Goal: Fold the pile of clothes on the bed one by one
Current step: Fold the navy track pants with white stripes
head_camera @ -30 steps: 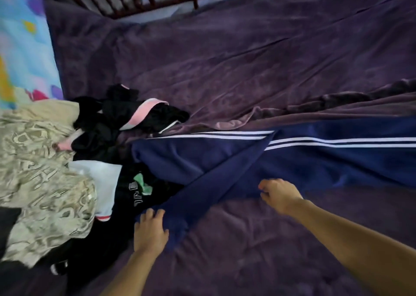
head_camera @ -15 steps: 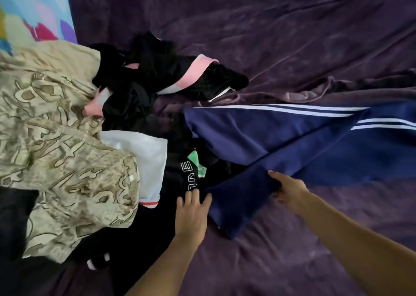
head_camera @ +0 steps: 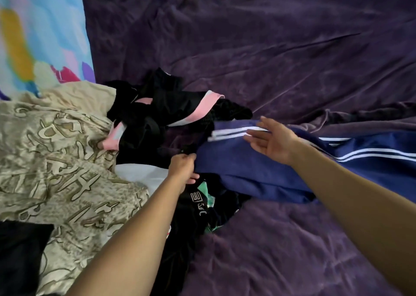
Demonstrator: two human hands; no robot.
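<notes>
Navy track pants [head_camera: 254, 172] with white side stripes lie across the purple bed cover [head_camera: 270, 54], folded lengthwise. My left hand [head_camera: 183, 168] grips the pants' left end, fingers curled round the fabric edge. My right hand [head_camera: 272, 139] hovers open, palm turned up, over the striped upper edge. To the left sits the pile: a black garment with pink trim [head_camera: 171, 108], a black printed shirt [head_camera: 198, 208], a white piece [head_camera: 139, 173].
A beige patterned cloth [head_camera: 56, 160] covers the left side. A colourful pillow [head_camera: 38, 32] stands at the far left. A black item [head_camera: 20, 255] lies at the lower left corner. Purple cover stretches to the right and front.
The pants' lower flap has been folded up over the rest. My left hand moved up from the shirt to the pants' end. My right hand rose from the lower edge to the stripes.
</notes>
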